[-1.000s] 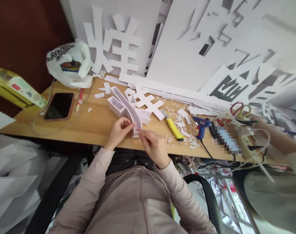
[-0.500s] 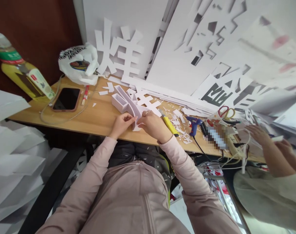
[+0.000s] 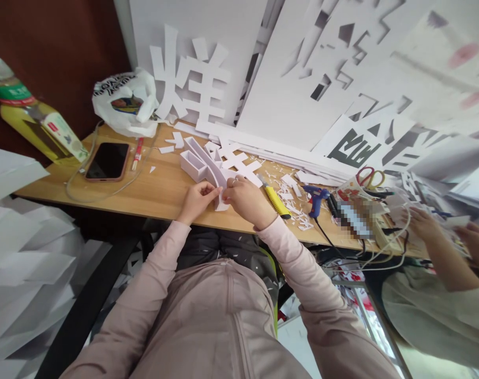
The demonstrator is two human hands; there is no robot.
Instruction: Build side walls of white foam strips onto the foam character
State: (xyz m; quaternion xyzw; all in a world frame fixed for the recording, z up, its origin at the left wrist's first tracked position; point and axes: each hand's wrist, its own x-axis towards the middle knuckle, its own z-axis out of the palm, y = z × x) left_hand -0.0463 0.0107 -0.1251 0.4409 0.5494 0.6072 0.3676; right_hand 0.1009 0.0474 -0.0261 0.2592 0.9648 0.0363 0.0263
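Near the front edge of the desk, a white raised character with upright side walls (image 3: pixel 195 165) lies between my hands. My left hand (image 3: pixel 198 201) pinches its near wall from the left, thumb and index finger together. From the right, my right hand (image 3: pixel 250 201) has its fingers bent and closed on the same wall, close to the left fingertips; the fingertips are partly hidden. Behind the right hand lies a flat white cut-out piece (image 3: pixel 245 167). A yellow utility knife (image 3: pixel 278 203) rests just right of that hand, with a blue glue gun (image 3: pixel 315 200) beyond it.
Leftward are a phone (image 3: pixel 107 161), a red marker (image 3: pixel 137 153), a plastic bag (image 3: pixel 125 108) and an oil bottle (image 3: pixel 42 123). White boards and a cut-out character (image 3: pixel 206 89) lean behind. White scraps (image 3: pixel 289 184) litter the desk. Scissors (image 3: pixel 376 179) and a co-worker's hand (image 3: pixel 420 223) are rightward.
My hands keep nearly the same grip on the white character. The co-worker's hands have shifted a little at the right, and the view has tilted slightly.
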